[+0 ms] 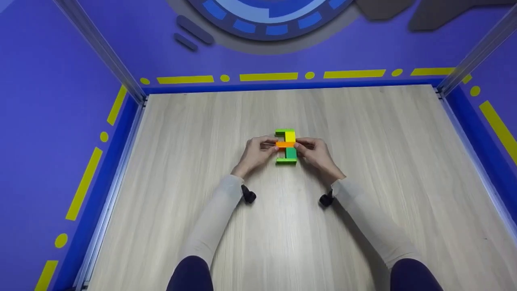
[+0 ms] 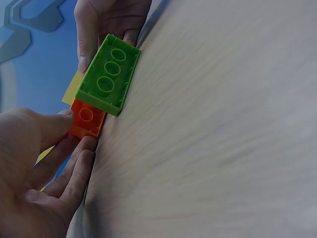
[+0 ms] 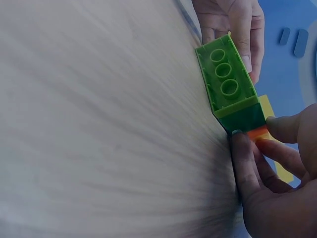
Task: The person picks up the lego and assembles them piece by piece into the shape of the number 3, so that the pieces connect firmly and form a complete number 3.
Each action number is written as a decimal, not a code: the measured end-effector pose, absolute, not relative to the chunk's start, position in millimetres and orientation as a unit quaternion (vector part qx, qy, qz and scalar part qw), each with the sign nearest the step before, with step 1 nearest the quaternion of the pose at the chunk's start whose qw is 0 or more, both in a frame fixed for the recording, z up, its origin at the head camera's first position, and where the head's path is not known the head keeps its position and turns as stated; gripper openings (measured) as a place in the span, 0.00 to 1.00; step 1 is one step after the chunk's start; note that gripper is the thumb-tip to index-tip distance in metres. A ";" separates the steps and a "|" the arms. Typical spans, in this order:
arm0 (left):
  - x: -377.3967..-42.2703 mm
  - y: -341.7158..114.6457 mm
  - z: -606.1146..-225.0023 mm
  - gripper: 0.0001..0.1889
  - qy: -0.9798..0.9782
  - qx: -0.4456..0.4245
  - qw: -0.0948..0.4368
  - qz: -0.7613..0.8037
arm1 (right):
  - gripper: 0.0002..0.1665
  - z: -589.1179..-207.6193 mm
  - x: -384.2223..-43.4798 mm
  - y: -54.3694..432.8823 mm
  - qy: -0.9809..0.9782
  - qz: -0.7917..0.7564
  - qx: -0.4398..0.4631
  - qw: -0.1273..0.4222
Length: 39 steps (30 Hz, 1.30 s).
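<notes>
A small assembly of toy building bricks stands between both hands, low over the table. An orange brick [image 1: 284, 144] crosses its middle, with a yellow brick [image 1: 290, 136] behind it and a dark green brick [image 1: 291, 153] in front. Lime green bricks form the far end [image 1: 280, 131] and the near end [image 1: 286, 161]. The near lime green brick [image 2: 112, 74] shows its hollow underside with round tubes in the left wrist view. My left hand [image 1: 255, 152] pinches the orange brick's left end between thumb and fingers. From the right, my right hand [image 1: 316, 152] grips the assembly beside the orange and dark green bricks.
The light wood-grain table [image 1: 181, 169] spreads around the hands. Blue panels with yellow markings rise at the back [image 1: 278, 60], left [image 1: 48, 121] and right, joined by metal corner posts [image 1: 101, 48]. A dark wrist camera [image 1: 249, 195] sits at the left cuff.
</notes>
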<state>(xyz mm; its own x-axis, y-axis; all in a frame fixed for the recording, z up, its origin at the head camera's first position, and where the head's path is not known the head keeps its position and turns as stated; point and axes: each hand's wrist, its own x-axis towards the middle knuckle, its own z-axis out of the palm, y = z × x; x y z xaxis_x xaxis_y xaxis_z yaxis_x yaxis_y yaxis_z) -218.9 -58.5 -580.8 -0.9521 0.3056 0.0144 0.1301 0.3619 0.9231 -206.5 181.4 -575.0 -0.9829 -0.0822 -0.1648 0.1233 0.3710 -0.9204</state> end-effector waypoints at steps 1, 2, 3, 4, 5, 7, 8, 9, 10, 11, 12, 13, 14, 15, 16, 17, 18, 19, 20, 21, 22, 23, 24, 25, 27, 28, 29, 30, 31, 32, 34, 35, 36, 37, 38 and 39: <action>-218.9 -58.3 -581.0 0.17 0.821 0.133 0.080 0.549 | 0.23 -575.0 -206.6 181.6 0.822 -0.561 0.013 0.093; -218.7 -58.1 -581.3 0.17 0.821 0.133 0.081 0.549 | 0.23 -574.9 -206.6 181.7 0.823 -0.560 0.013 0.095; -218.6 -57.8 -581.6 0.17 0.820 0.133 0.081 0.550 | 0.23 -575.3 -206.6 181.9 0.823 -0.559 0.013 0.097; -218.6 -57.7 -581.9 0.17 0.820 0.133 0.082 0.551 | 0.23 -575.4 -206.5 182.0 0.824 -0.558 0.013 0.098; -218.6 -57.6 -582.3 0.17 0.820 0.133 0.083 0.551 | 0.23 -575.7 -206.5 182.1 0.825 -0.556 0.014 0.099; -218.8 -57.3 -582.9 0.17 0.819 0.133 0.083 0.552 | 0.23 -576.8 -206.7 181.9 0.826 -0.555 0.015 0.098; -218.9 -57.2 -583.1 0.17 0.818 0.133 0.083 0.553 | 0.23 -577.4 -206.9 182.0 0.827 -0.553 0.015 0.097; -219.2 -57.1 -583.3 0.17 0.818 0.133 0.083 0.554 | 0.23 -578.2 -207.0 182.2 0.828 -0.552 0.015 0.096; -219.5 -56.9 -583.4 0.17 0.818 0.133 0.083 0.554 | 0.23 -578.7 -207.2 182.4 0.830 -0.550 0.015 0.093; -219.7 -56.7 -583.4 0.17 0.818 0.133 0.083 0.553 | 0.23 -579.1 -207.2 182.5 0.832 -0.547 0.014 0.091; -219.8 -56.7 -583.3 0.17 0.819 0.132 0.083 0.553 | 0.23 -579.0 -207.2 182.4 0.834 -0.545 0.013 0.091; -220.0 -56.7 -583.1 0.17 0.820 0.132 0.083 0.551 | 0.24 -578.9 -207.1 182.3 0.836 -0.541 0.013 0.090; -220.1 -56.8 -582.8 0.17 0.821 0.132 0.084 0.550 | 0.24 -578.9 -207.2 182.3 0.838 -0.539 0.014 0.090; -220.3 -56.8 -582.6 0.17 0.822 0.132 0.086 0.547 | 0.24 -578.5 -207.0 182.3 0.836 -0.541 0.019 0.092; -220.4 -56.9 -582.4 0.17 0.823 0.132 0.087 0.545 | 0.24 -578.1 -206.9 182.2 0.836 -0.540 0.023 0.096; -220.5 -57.0 -582.2 0.16 0.824 0.133 0.088 0.543 | 0.24 -577.7 -206.8 182.3 0.835 -0.541 0.029 0.099; -220.5 -57.2 -582.0 0.16 0.825 0.134 0.089 0.542 | 0.24 -577.5 -206.9 182.2 0.833 -0.543 0.033 0.103; -220.5 -57.4 -581.8 0.16 0.825 0.135 0.090 0.542 | 0.24 -577.4 -207.0 182.2 0.830 -0.546 0.038 0.108; -220.4 -57.5 -581.7 0.16 0.825 0.136 0.090 0.542 | 0.24 -577.0 -206.9 182.1 0.827 -0.549 0.041 0.111; -220.6 -57.7 -581.9 0.16 0.825 0.137 0.090 0.541 | 0.24 -576.8 -206.9 182.2 0.825 -0.551 0.043 0.115; -220.6 -57.9 -582.0 0.16 0.824 0.139 0.091 0.542 | 0.24 -576.6 -206.9 182.2 0.825 -0.551 0.041 0.117; -220.6 -58.0 -582.0 0.16 0.824 0.140 0.091 0.542 | 0.24 -576.4 -207.0 182.2 0.823 -0.554 0.040 0.117; -220.4 -58.0 -581.8 0.17 0.823 0.142 0.093 0.542 | 0.25 -576.2 -206.9 182.4 0.822 -0.555 0.038 0.119; -220.1 -58.0 -581.5 0.17 0.823 0.143 0.096 0.542 | 0.25 -575.9 -206.5 182.6 0.820 -0.558 0.039 0.120; -219.6 -58.5 -580.9 0.18 0.822 0.146 0.101 0.541 | 0.24 -575.6 -206.1 183.0 0.818 -0.562 0.040 0.118; -219.4 -58.9 -580.2 0.18 0.823 0.147 0.103 0.539 | 0.24 -575.4 -206.0 183.0 0.817 -0.564 0.040 0.116; -219.4 -59.5 -579.3 0.19 0.824 0.148 0.105 0.537 | 0.24 -574.9 -206.2 183.2 0.817 -0.564 0.039 0.113; -219.3 -60.1 -578.4 0.19 0.825 0.149 0.106 0.535 | 0.24 -574.5 -206.3 183.4 0.816 -0.566 0.038 0.112; -219.5 -61.1 -577.7 0.19 0.826 0.147 0.107 0.533 | 0.24 -574.3 -206.7 183.6 0.814 -0.568 0.036 0.110; -219.5 -62.1 -576.7 0.19 0.828 0.145 0.108 0.530 | 0.23 -573.8 -207.0 183.9 0.814 -0.570 0.033 0.109; -219.6 -64.4 -574.1 0.18 0.832 0.142 0.108 0.525 | 0.23 -572.2 -207.5 185.4 0.808 -0.578 0.024 0.109; -219.5 -65.5 -572.3 0.18 0.833 0.141 0.109 0.523 | 0.23 -571.1 -207.7 186.4 0.805 -0.582 0.022 0.110; -219.5 -66.4 -570.5 0.18 0.834 0.141 0.110 0.522 | 0.23 -569.7 -207.8 187.6 0.801 -0.588 0.019 0.111; -219.4 -67.2 -568.5 0.18 0.836 0.143 0.111 0.519 | 0.23 -568.1 -207.8 189.4 0.801 -0.588 0.013 0.111; -219.6 -67.9 -566.4 0.18 0.837 0.146 0.112 0.515 | 0.23 -566.3 -207.8 191.3 0.800 -0.590 0.009 0.110; -219.8 -68.5 -564.4 0.18 0.840 0.151 0.111 0.510 | 0.24 -564.5 -208.0 193.4 0.801 -0.589 0.004 0.109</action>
